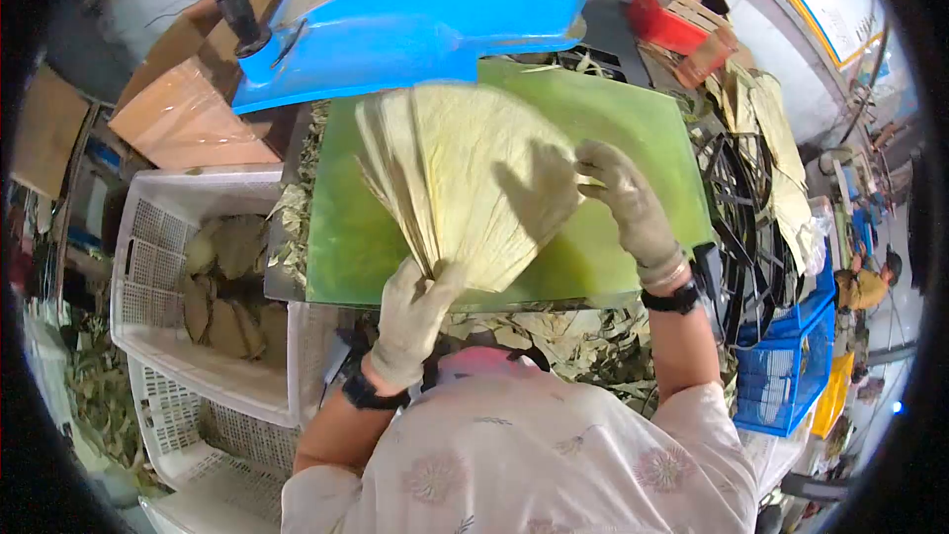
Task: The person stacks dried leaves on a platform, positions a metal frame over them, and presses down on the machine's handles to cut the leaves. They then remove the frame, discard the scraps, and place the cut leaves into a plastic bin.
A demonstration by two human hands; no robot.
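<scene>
A fan-shaped stack of pale dried leaves (484, 178) is spread above a green cutting board (643, 129). My left hand (417, 311), in a whitish glove, pinches the narrow lower end of the stack. At the right edge of the leaves is my right hand (628, 203), also gloved, with its thumb and fingertips closed together at that edge. A shadow of this hand falls across the leaves. Just beyond the board stands a blue machine part (425, 30) with a black knob (237, 15).
White plastic crates (208, 386) stand at the left, the upper one holding cut leaf pieces. A cardboard box (198, 109) is behind them. Leaf scraps (583, 341) lie below the board. Blue baskets (786, 366) and black frames are at the right; another person (865, 287) is farther off.
</scene>
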